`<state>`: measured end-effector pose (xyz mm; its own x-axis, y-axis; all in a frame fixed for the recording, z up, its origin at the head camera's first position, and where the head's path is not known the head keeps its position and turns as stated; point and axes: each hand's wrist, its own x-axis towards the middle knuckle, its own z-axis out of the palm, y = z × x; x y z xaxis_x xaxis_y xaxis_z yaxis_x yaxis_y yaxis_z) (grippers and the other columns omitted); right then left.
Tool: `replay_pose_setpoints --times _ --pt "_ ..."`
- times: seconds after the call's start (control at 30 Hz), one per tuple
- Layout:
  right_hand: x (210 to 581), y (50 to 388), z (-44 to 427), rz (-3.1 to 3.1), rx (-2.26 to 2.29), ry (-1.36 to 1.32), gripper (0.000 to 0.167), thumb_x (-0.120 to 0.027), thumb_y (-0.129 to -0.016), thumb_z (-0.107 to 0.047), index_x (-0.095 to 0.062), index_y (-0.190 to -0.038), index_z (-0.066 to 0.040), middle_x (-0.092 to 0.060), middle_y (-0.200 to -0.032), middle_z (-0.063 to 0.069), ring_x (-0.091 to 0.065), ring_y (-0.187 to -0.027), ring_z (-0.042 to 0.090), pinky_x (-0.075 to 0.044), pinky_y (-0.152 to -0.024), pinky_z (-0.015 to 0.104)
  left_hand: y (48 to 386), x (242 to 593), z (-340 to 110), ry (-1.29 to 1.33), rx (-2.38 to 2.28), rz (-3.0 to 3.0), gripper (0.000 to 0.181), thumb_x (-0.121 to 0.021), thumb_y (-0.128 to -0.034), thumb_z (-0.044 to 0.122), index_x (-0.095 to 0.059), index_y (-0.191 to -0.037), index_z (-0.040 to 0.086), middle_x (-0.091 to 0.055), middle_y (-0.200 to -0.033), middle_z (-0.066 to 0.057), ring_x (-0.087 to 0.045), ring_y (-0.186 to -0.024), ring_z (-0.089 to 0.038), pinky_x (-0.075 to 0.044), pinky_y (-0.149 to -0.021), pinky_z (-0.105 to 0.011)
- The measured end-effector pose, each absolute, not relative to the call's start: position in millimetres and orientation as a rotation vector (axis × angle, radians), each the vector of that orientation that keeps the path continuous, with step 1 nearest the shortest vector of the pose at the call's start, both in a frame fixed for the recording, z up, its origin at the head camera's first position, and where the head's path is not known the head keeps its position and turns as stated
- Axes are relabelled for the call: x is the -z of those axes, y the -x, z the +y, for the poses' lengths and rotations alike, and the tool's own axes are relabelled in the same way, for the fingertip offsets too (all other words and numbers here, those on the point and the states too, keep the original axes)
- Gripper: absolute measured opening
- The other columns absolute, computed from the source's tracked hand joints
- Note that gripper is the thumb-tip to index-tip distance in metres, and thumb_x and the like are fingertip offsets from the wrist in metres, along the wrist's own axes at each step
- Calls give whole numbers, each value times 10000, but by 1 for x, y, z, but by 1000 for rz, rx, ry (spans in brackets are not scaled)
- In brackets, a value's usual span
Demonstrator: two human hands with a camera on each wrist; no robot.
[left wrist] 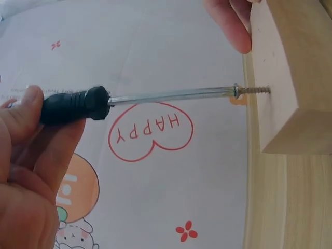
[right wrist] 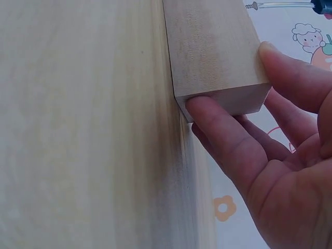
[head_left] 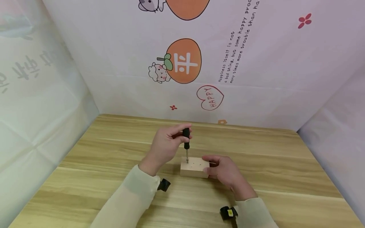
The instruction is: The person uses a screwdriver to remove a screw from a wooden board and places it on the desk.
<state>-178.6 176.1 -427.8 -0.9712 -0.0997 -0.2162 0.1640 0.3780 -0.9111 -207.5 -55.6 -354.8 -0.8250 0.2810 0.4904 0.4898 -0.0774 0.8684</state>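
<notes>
Wooden table (head_left: 273,164), pale with streaked grain, spans 6 o'clock. White printed sheet (head_left: 114,57) stands at 12 o'clock, bearing a red heart (head_left: 210,97) (lettered "HAPPY"). Creased side sheet (head_left: 37,110) closes 9 o'clock; second side sheet (head_left: 339,117) closes 3 o'clock. Light soft, even.

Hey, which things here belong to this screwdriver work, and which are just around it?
Part of the job:
screwdriver, in the left hand
wooden block, held by the right hand
screw, tip at the block
tabletop beneath

Just around:
printed backdrop
black wrist devices
</notes>
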Motion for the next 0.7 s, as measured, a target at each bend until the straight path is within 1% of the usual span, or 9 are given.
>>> replay_pose_setpoints --times 0.17,0.27,0.37,0.47,0.57,0.63,0.7 --pt "427 179 177 2399 1633 -56 379 -787 -853 -59 -731 -1220 -140 -632 -1243 84 -626 -945 205 -583 -702 365 202 355 -50 784 1873 -1994 406 -731 -834 -118 -722 -1212 32 -726 -962 -80 -708 -825 -203 -591 -777 -340" --pt "427 179 178 2392 1640 -52 385 -787 -853 -61 -726 -1226 -136 -629 -1250 91 -635 -936 211 -585 -708 371 201 356 -49 784 1781 -2018 403 -759 -830 -81 -728 -1210 49 -726 -970 -41 -697 -813 -164 -595 -742 -320" --pt "427 179 178 2390 1645 -54 388 -789 -851 -59 -725 -1227 -131 -628 -1252 88 -632 -949 212 -586 -711 374 202 356 -50 870 1710 -2073 378 -756 -856 -44 -726 -1216 64 -711 -1028 -7 -680 -846 -147 -588 -755 -307" --pt "427 178 178 2387 1647 -63 387 -791 -850 -59 -726 -1225 -131 -629 -1254 82 -625 -971 212 -586 -714 371 204 356 -54 1017 1708 -2098 346 -700 -895 -58 -701 -1220 62 -680 -1118 -48 -657 -952 -173 -565 -848 -331" --pt "426 178 177 2381 1650 -76 386 -790 -850 -57 -727 -1224 -130 -629 -1254 86 -626 -982 215 -585 -716 368 206 354 -57 1153 1811 -2086 334 -622 -932 -85 -656 -1233 53 -648 -1202 -120 -636 -1070 -214 -536 -920 -373" --pt "426 178 176 2384 1645 -81 385 -791 -849 -56 -728 -1221 -131 -630 -1250 89 -625 -986 219 -585 -715 365 207 353 -59 1197 1891 -2086 327 -598 -947 -95 -639 -1233 58 -643 -1211 -122 -636 -1084 -225 -541 -909 -386" --pt "425 177 175 2385 1645 -84 384 -789 -849 -49 -728 -1221 -125 -627 -1254 93 -618 -1010 223 -587 -721 365 208 352 -60 1210 1931 -2097 348 -594 -951 -97 -636 -1257 63 -653 -1177 -114 -658 -1044 -226 -555 -877 -387"
